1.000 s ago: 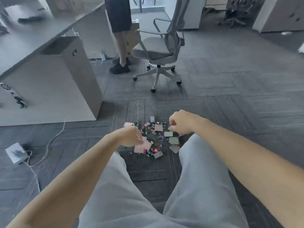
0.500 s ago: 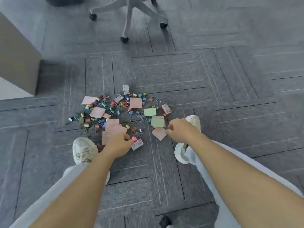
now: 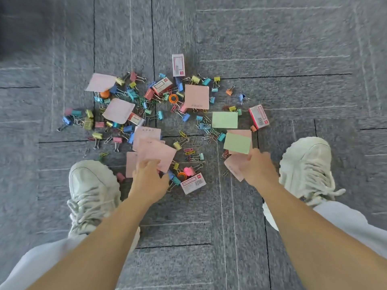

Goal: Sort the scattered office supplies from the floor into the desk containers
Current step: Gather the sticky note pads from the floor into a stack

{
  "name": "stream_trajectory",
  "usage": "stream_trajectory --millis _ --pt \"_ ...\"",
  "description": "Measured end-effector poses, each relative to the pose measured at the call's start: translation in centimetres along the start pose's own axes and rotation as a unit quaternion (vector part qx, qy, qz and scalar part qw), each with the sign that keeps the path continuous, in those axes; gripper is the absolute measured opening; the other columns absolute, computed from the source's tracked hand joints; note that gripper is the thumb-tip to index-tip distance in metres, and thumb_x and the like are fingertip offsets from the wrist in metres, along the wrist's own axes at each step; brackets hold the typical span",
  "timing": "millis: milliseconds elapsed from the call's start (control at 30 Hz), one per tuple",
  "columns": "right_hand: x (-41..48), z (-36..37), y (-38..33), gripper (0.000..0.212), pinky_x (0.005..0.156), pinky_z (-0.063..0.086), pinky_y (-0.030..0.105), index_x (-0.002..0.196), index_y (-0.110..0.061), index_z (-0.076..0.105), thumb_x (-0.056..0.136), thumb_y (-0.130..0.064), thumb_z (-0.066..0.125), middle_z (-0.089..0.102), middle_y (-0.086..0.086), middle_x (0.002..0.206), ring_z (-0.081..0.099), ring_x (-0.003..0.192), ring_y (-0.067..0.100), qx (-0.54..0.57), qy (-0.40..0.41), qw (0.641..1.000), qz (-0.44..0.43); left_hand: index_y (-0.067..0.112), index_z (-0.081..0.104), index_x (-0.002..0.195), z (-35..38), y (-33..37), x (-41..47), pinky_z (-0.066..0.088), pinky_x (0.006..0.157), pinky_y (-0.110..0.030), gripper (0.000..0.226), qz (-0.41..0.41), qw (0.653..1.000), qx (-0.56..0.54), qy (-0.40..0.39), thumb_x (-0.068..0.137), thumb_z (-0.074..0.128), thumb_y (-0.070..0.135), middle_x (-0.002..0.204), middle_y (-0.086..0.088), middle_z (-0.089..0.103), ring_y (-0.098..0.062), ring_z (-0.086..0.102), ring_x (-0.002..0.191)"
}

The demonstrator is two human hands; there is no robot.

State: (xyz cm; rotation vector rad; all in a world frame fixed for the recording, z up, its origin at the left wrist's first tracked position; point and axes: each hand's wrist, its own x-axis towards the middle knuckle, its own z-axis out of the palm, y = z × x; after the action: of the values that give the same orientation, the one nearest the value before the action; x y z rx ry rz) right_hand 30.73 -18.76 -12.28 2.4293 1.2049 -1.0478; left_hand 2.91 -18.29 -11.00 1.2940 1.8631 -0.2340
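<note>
Head view, straight down onto grey carpet floor [image 3: 293, 38]. Frame slightly blurred.

Left hand [image 3: 150, 181]: fingers [image 3: 146, 165] curled over the near edge of a pink note [image 3: 157, 152]. This reads as a pinch, with the note tilted. Just beyond the fingertips it overlaps other pink notes [image 3: 146, 133], which lie flat on the floor.

Just right of the left fingers is a white-and-red small box [image 3: 192, 182], close to the hand but apart from it. Between box and fingers are an orange ring [image 3: 181, 175] and a pink piece [image 3: 189, 171], too blurred to identify.

Right hand [image 3: 260, 170]: fingers [image 3: 254, 158] bent down onto a second pink note [image 3: 233, 167], which sticks out to the left of them. The fingertips are hidden, so I cannot tell whether they grip it or only press on it. A green note [image 3: 237, 143] lies just beyond these fingers, its near corner touching them.

Farther out beyond both sets of fingers, all on the floor:
- binder clips [image 3: 127, 128] in blue, yellow, pink and teal, thickest beyond the left fingers
- paper clips [image 3: 206, 136], between the two hands and a little beyond
- a second green note [image 3: 224, 119], beyond the first
- a large pink note [image 3: 196, 96]
- a tall box [image 3: 178, 64], farthest out, well apart from either hand

Left shoe [image 3: 92, 189] is just left of the left fingers. Right shoe [image 3: 305, 166] is just right of the right fingers.
</note>
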Motion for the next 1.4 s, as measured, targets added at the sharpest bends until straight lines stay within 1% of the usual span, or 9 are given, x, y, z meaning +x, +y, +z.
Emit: stream_trajectory --millis 133,300,433,567,700,967,1167,1300,1400 --pt "0.6 2.2 1.0 0.025 0.072 0.051 0.047 0.110 -0.011 0.043 0.095 -0.028 0.055 0.055 0.014 0.105 0.059 0.090 0.038 0.057 0.044 0.997 0.006 0.022 0.059 0.128 0.5 -0.3 0.2 0.037 0.106 -0.041 0.039 -0.059 0.984 -0.094 0.141 0.092 0.047 0.010 0.143 -0.006 0.036 -0.029 0.038 0.129" --pt "0.3 2.4 2.1 0.016 0.059 0.035 0.038 0.089 -0.006 0.057 0.092 -0.022 0.059 0.062 0.013 0.084 0.054 0.077 0.032 0.095 0.034 0.995 -0.006 0.028 0.053 0.107 0.3 -0.1 1.8 0.052 0.085 -0.037 0.027 -0.126 0.940 -0.246 0.199 0.090 0.053 0.008 0.114 0.002 0.057 -0.025 0.060 0.104" --pt "-1.0 1.0 1.8 0.020 0.059 0.036 0.036 0.084 -0.006 0.068 0.092 -0.023 0.063 0.065 0.015 0.076 0.054 0.065 0.027 0.197 0.025 0.980 0.013 0.024 0.055 0.092 0.6 0.3 2.3 0.060 0.071 -0.041 0.016 -0.214 0.895 -0.335 0.204 0.088 0.059 0.009 0.090 0.007 0.061 -0.023 0.068 0.084" --pt "-3.2 -0.3 0.8 0.012 0.059 0.034 0.037 0.091 -0.011 0.072 0.093 -0.021 0.065 0.059 0.006 0.064 0.047 0.056 0.020 0.338 -0.023 0.939 0.051 0.015 0.067 0.101 1.1 0.6 2.6 0.059 0.080 -0.040 0.017 -0.291 0.846 -0.413 0.169 0.084 0.071 0.011 0.097 -0.003 0.067 -0.025 0.066 0.091" --pt "-5.7 -1.4 -1.3 0.011 0.057 0.033 0.035 0.090 -0.016 0.073 0.094 -0.020 0.064 0.058 0.003 0.067 0.044 0.057 0.018 0.371 -0.043 0.927 0.027 0.012 0.074 0.089 1.1 0.1 2.9 0.059 0.071 -0.035 0.011 -0.294 0.860 -0.398 0.125 0.085 0.072 0.021 0.091 -0.008 0.073 -0.025 0.070 0.082" --pt "-8.4 -2.3 -3.6 0.014 0.067 0.034 0.036 0.083 -0.021 0.074 0.093 -0.020 0.065 0.057 0.006 0.067 0.043 0.067 0.023 0.376 -0.053 0.925 -0.002 0.013 0.073 0.098 0.6 1.7 2.1 0.059 0.082 -0.042 0.017 -0.241 0.870 -0.398 0.163 0.092 0.060 0.023 0.095 -0.007 0.070 -0.029 0.067 0.092" --pt "-9.2 -3.7 -2.8 0.010 0.061 0.037 0.034 0.091 -0.022 0.076 0.093 -0.021 0.066 0.061 -0.002 0.062 0.048 0.058 0.017 0.367 -0.034 0.929 0.000 0.023 0.052 0.128 0.0 3.5 2.4 0.047 0.060 -0.030 0.035 -0.201 0.889 -0.392 0.120 0.096 0.046 0.010 0.105 -0.006 0.055 -0.026 0.058 0.090" --pt "-9.1 -4.4 -1.8 0.009 0.053 0.035 0.029 0.096 -0.018 0.076 0.093 -0.019 0.067 0.062 -0.002 0.065 0.048 0.054 0.014 0.393 -0.041 0.918 0.027 0.016 0.059 0.125 -0.7 4.0 2.8 0.054 0.083 -0.039 0.031 -0.221 0.906 -0.346 0.102 0.097 0.045 0.011 0.121 -0.013 0.063 -0.032 0.060 0.106" --pt "-9.2 -4.8 -1.3 0.007 0.048 0.034 0.026 0.094 -0.017 0.075 0.092 -0.018 0.068 0.060 0.002 0.068 0.046 0.056 0.016 0.414 -0.042 0.908 0.036 0.015 0.064 0.120 -1.1 4.7 2.4 0.045 0.097 -0.040 0.028 -0.234 0.903 -0.337 0.129 0.098 0.047 0.014 0.130 -0.014 0.053 -0.032 0.053 0.114"
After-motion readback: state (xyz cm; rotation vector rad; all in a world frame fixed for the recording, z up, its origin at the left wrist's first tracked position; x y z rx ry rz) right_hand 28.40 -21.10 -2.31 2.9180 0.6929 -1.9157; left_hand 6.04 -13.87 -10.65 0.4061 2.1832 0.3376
